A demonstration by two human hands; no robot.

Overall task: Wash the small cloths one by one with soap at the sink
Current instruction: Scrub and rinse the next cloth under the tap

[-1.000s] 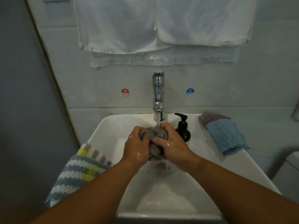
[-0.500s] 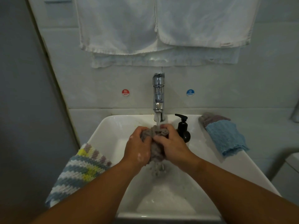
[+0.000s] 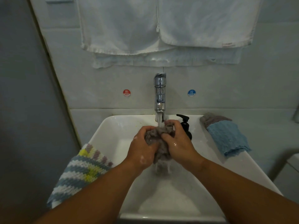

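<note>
A bunched grey cloth (image 3: pixel 156 135) is held over the white sink (image 3: pixel 113 126) under water running from the chrome tap (image 3: pixel 159 94). My left hand (image 3: pixel 142 150) grips its left side and my right hand (image 3: pixel 177 143) grips its right side; both are wet, with suds on the left. Water drips from the cloth's lower end into the basin. A striped blue, white and yellow knitted cloth (image 3: pixel 80 173) lies over the sink's left rim. A blue cloth (image 3: pixel 226 138) on a grey one (image 3: pixel 212 119) rests on the right rim. A black soap pump bottle (image 3: pixel 185 125) stands behind my right hand.
White towels (image 3: pixel 161 29) hang on the wall above the tap. Red hot (image 3: pixel 126 92) and blue cold (image 3: pixel 191 93) stickers flank the tap. A grey wall closes in on the left, and a ledge lies to the right of the sink.
Both hands have kept kneading the grey cloth under the stream, shifting it slightly up towards the spout; water keeps running off it.
</note>
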